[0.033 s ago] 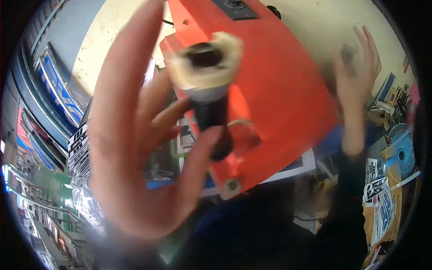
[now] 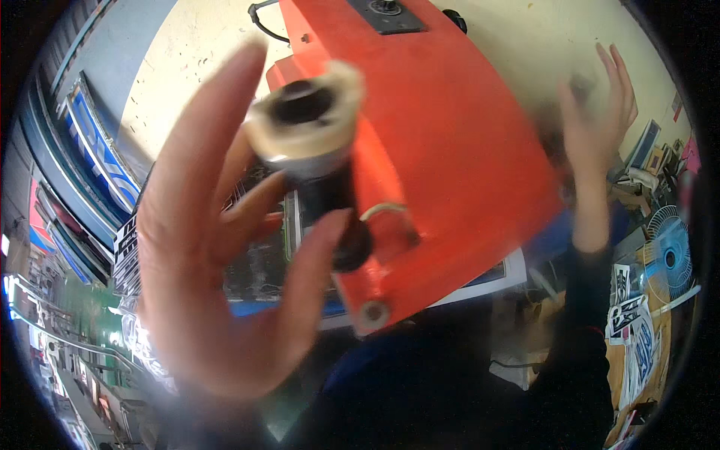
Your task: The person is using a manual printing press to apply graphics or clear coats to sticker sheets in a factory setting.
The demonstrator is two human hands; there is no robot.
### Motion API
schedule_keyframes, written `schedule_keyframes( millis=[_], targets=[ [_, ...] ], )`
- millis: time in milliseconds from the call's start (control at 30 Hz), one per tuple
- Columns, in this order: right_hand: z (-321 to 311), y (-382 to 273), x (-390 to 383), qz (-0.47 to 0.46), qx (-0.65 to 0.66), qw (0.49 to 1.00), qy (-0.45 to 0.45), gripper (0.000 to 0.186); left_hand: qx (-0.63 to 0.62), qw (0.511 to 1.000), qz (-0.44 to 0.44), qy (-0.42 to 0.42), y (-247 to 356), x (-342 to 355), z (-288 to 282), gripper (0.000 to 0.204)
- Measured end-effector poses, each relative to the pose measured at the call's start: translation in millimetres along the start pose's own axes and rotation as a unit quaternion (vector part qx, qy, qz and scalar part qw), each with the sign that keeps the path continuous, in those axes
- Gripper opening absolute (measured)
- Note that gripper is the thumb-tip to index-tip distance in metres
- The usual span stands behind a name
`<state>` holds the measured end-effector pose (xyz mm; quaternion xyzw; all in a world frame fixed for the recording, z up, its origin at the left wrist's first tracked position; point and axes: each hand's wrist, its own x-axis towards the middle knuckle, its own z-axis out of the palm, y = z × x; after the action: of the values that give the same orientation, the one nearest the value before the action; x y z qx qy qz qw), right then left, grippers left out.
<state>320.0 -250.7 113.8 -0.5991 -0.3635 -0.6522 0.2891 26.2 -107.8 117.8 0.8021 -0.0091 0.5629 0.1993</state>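
Observation:
My left hand (image 2: 217, 285) is very close to the camera. Its thumb and fingers loosely enclose a black handle (image 2: 330, 202) topped by a cream-wrapped cap (image 2: 307, 120). The index finger points upward. This handle stands at the near corner of a large orange machine lid (image 2: 450, 165), which is tilted up. My right hand (image 2: 596, 112) is raised beyond the lid's right edge with its fingers spread and nothing in it; it is blurred. A dark sleeve covers the right forearm.
A black control panel (image 2: 386, 15) sits on the far end of the lid. Under the lid lies a white-edged plate (image 2: 495, 277) with printed sheets. Printed sheets and a blue fan (image 2: 667, 255) are at the right. Blue racks (image 2: 90, 150) line the left.

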Motion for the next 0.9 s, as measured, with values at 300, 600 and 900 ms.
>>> schedule_keyframes(
  millis=[300,600,900],
  targets=[
    [5,4,-8,-0.007,0.068,0.997,0.029,0.031,0.245,0.962,-0.011,0.119,-32,-2,-44,0.024],
    [-1,-20,-18,0.021,0.161,0.987,-0.003,0.030,0.307,0.939,0.021,0.157,-55,-19,-59,0.016],
    [10,-15,-25,0.048,0.275,0.960,-0.008,0.031,0.290,0.939,-0.006,0.184,-55,-21,-51,0.016]
  ],
)
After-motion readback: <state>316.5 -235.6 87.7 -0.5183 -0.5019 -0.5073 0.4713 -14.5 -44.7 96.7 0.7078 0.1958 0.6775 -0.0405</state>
